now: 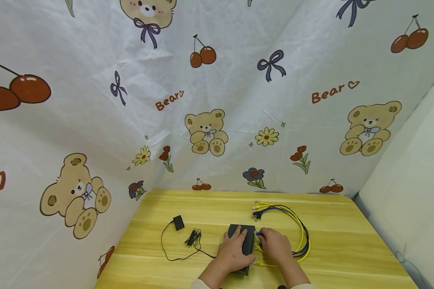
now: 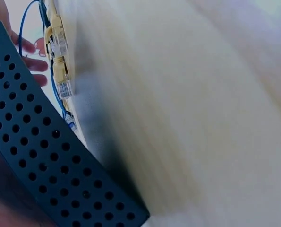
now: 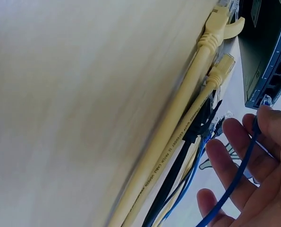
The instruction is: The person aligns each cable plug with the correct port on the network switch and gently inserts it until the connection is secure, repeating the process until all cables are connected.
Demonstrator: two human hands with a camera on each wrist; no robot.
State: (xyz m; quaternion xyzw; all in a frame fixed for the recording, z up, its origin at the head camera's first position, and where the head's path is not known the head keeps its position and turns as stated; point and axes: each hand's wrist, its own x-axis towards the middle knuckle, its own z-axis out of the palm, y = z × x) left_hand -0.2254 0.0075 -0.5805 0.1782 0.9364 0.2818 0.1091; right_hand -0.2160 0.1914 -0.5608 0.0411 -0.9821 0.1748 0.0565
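A black network switch lies on the wooden table; its side with round vent holes faces the left wrist view. My left hand rests over the top of the switch with its fingers spread. On the right side of the switch, my right hand pinches a blue network cable between thumb and finger. The clear plug of that cable is at the end of the port row; whether it is inside a port I cannot tell. Yellow plugs lie beside the switch.
Looped yellow, blue and black network cables lie to the right, their far plugs beyond the switch. Toward the left are a black power adapter and its bundled cord. A bear-print sheet hangs behind the table.
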